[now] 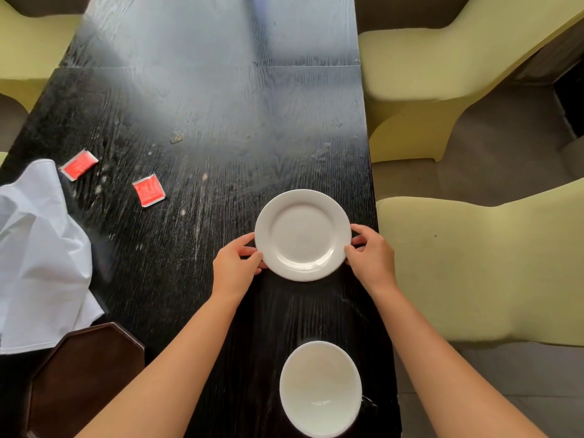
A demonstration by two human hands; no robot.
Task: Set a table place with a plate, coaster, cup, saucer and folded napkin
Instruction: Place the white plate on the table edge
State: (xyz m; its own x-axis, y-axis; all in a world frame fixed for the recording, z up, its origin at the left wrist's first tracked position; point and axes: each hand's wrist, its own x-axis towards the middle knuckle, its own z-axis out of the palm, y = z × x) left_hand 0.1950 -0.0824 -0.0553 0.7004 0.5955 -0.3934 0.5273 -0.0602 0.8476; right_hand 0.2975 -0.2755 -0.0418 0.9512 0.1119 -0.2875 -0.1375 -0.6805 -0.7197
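A white plate (302,235) lies on the black table (196,128) near its right edge. My left hand (235,267) pinches the plate's left rim between thumb and fingers. My right hand (371,257) pinches the right rim the same way. Closer to me, between my forearms, stands a white cup (320,388), seen from above. A crumpled white napkin (38,257) lies at the table's left edge. A dark brown octagonal coaster (85,377) sits at the near left, partly under the napkin.
Two red sachets (78,165) (148,190) lie on the table's left half. Pale yellow covered chairs (474,263) stand close along the right side, and more at the far left. The table's right edge runs just past the plate.
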